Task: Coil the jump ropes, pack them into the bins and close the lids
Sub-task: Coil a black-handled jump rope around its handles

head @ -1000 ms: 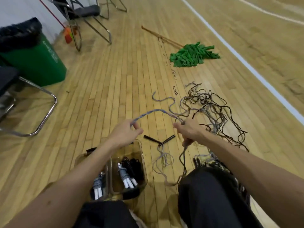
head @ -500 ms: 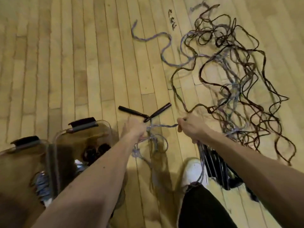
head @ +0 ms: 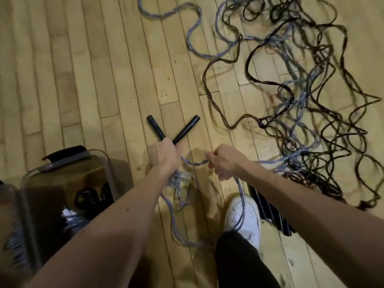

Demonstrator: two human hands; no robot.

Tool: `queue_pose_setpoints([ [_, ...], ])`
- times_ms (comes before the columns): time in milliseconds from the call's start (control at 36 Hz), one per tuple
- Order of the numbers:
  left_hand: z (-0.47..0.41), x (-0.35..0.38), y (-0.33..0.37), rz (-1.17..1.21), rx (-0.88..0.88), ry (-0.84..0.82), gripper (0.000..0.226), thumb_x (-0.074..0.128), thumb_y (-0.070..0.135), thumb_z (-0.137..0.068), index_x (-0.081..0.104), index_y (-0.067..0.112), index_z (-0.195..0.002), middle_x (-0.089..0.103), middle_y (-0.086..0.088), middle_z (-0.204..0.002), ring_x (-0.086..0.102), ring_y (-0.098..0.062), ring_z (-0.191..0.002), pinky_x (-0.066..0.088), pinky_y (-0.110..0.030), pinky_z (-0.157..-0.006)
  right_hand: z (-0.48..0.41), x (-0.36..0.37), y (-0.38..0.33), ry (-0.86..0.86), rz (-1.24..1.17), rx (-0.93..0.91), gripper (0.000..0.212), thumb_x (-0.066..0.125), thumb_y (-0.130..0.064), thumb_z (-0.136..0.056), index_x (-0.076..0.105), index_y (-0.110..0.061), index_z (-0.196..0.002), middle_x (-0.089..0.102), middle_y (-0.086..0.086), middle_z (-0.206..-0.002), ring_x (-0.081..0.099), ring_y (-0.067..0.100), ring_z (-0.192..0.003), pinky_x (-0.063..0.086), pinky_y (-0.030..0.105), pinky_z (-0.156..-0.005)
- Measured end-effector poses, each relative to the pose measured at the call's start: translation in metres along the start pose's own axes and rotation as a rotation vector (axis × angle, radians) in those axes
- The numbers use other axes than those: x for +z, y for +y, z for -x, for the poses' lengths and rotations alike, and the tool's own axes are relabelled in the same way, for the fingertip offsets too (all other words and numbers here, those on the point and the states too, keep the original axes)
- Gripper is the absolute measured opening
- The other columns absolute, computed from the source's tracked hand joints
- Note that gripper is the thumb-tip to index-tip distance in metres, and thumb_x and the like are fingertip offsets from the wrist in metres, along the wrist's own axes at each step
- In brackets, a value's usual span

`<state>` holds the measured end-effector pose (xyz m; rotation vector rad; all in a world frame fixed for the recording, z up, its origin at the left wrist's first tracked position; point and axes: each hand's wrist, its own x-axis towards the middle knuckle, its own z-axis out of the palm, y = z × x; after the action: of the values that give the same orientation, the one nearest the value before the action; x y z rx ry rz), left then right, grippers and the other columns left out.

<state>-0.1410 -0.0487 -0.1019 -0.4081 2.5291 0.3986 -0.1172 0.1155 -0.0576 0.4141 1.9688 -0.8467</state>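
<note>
Both hands have dropped nearer the floor: left hand (head: 165, 154) now clenched over the near ends of two black tubular handles (head: 188, 127), slack loops of the grey-blue plastic jump rope (head: 178, 183) hanging under it, right hand (head: 223, 161) pinching the next stretch just beside. Trouble ahead, I'd say: that rope trails over the white sneaker (head: 243, 217) and into the dark tangled rope pile (head: 301, 90), so a hard pull could snag it or drag knots along.

Bin (head: 68, 175) left, rope tangle (head: 301, 96) right

Bare forearms, black trousers (head: 239, 265), white sneaker (head: 243, 219).
</note>
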Motion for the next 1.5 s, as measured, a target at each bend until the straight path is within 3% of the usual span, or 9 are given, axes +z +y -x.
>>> queue_pose_setpoints([
  [167, 0.062, -0.052, -0.003, 0.217, 0.166, -0.088, 0.039, 0.057, 0.03, -0.099, 0.058, 0.021, -0.137, 0.067, 0.004, -0.09, 0.064, -0.011, -0.064, 0.05, -0.021, -0.05, 0.057, -0.013, -0.014, 0.231, 0.353, -0.143, 0.064, 0.058, -0.036, -0.1, 0.029, -0.004, -0.147, 0.04, 0.019, -0.143, 0.045, 0.039, -0.13, 0.041, 0.044, -0.101],
  [361, 0.159, -0.19, 0.023, -0.059, 0.508, -0.215, 0.009, 0.057, 0.029, -0.096, 0.063, 0.031, -0.103, 0.068, 0.005, -0.097, 0.065, -0.02, -0.088, 0.054, -0.035, -0.078, 0.17, -0.065, -0.06, 0.732, 0.934, -0.599, 0.121, 0.08, -0.046, -0.079, -0.007, -0.019, -0.159, 0.005, 0.019, -0.167, 0.004, 0.039, -0.154, 0.013, 0.057, -0.121],
  [500, 0.25, -0.277, 0.047, -0.3, 0.695, -0.094, 0.003, 0.057, 0.032, -0.094, 0.059, 0.029, -0.093, 0.067, 0.004, -0.087, 0.063, -0.021, -0.083, 0.053, -0.039, -0.076, 0.268, -0.094, -0.084, 0.691, 1.202, -0.753, 0.089, 0.056, -0.04, -0.099, -0.006, -0.025, -0.16, -0.003, 0.008, -0.169, -0.011, 0.032, -0.155, -0.004, 0.055, -0.122],
  [667, 0.362, -0.338, 0.042, -0.517, 0.845, 0.056, 0.031, 0.054, 0.033, -0.097, 0.049, 0.03, -0.128, 0.063, 0.006, -0.103, 0.055, -0.018, -0.09, 0.047, -0.034, -0.075, 0.386, -0.099, -0.089, 0.757, 1.174, -0.869, 0.047, 0.053, -0.047, -0.098, 0.047, -0.021, -0.137, 0.052, 0.009, -0.131, 0.042, 0.029, -0.13, 0.03, 0.047, -0.114],
  [778, 0.425, -0.347, 0.023, -0.534, 0.893, 0.139, 0.042, 0.052, 0.029, -0.098, 0.033, 0.026, -0.135, 0.058, 0.002, -0.112, 0.052, -0.016, -0.086, 0.05, -0.035, -0.077, 0.449, -0.085, -0.083, 0.612, 0.976, -0.798, 0.027, 0.047, -0.046, -0.103, 0.053, -0.023, -0.114, 0.056, 0.001, -0.1, 0.055, 0.024, -0.094, 0.05, 0.042, -0.087],
  [944, 0.479, -0.35, -0.013, -0.179, 0.861, 0.178, 0.09, 0.061, 0.019, -0.09, -0.005, 0.041, -0.147, 0.059, 0.005, -0.098, 0.056, -0.01, -0.068, 0.047, -0.023, -0.057, 0.526, -0.059, -0.072, 0.519, 0.852, -0.749, 0.023, 0.051, -0.045, -0.102, 0.05, -0.023, -0.1, 0.055, -0.005, -0.081, 0.057, 0.021, -0.077, 0.045, 0.034, -0.067],
  [1111, 0.523, -0.364, -0.029, -0.076, 0.837, 0.34, 0.057, 0.061, 0.015, -0.089, 0.041, 0.043, -0.135, 0.064, 0.011, -0.112, 0.046, -0.012, -0.119, 0.028, -0.039, -0.104, 0.584, -0.034, -0.061, 0.199, 0.401, -0.737, 0.022, 0.061, -0.039, -0.1, 0.057, -0.019, -0.093, 0.053, 0.001, -0.073, 0.047, 0.015, -0.059, 0.041, 0.028, -0.053],
  [1306, 0.582, -0.386, -0.033, 0.711, 0.906, 0.035, 0.02, 0.057, 0.003, -0.096, 0.062, 0.014, -0.112, 0.064, -0.006, -0.072, 0.066, -0.022, -0.072, 0.055, -0.035, -0.077, 0.648, -0.019, -0.057, -0.015, 0.044, -0.84, 0.028, 0.064, -0.027, -0.099, 0.044, -0.012, -0.087, 0.035, -0.003, -0.06, 0.03, 0.01, -0.047, 0.032, 0.02, -0.043],
  [1500, 0.605, -0.378, -0.032, 1.088, 1.001, -0.158, 0.032, 0.038, 0.035, -0.095, 0.056, 0.018, -0.115, 0.038, 0.001, -0.065, 0.032, -0.013, -0.055, 0.029, -0.029, -0.054, 0.676, -0.008, -0.052, -0.135, -0.228, -0.869, 0.033, 0.061, -0.03, -0.1, 0.047, -0.017, -0.073, 0.03, 0.0, -0.061, 0.024, 0.011, -0.047, 0.026, 0.021, -0.042],
])
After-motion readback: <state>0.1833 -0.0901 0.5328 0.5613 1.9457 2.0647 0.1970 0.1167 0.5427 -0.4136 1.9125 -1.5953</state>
